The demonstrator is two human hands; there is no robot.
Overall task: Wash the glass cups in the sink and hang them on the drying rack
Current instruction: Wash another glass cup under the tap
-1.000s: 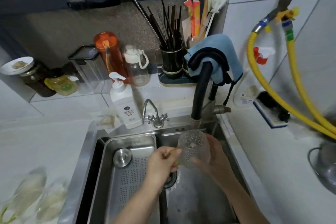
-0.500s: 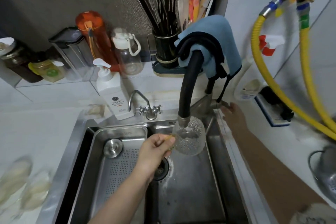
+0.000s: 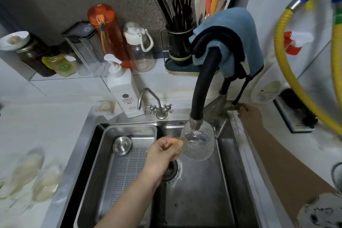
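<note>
A textured clear glass cup with an amber handle hangs over the steel sink, its mouth right under the black tap spout. Water runs into the cup. My left hand is shut on the cup's handle. My right hand is at the back right of the sink, its fingers closed on the tap lever. Two blurred glass cups lie on the white counter at the far left.
A perforated steel tray with a round plug fills the sink's left half. A soap dispenser, a small tap, bottles, jars and a utensil holder line the back. Yellow hoses hang at the right.
My right hand has left the cup and gone to the tap lever at the back right. My left hand has lifted the cup up under the spout, and water now flows into it.
</note>
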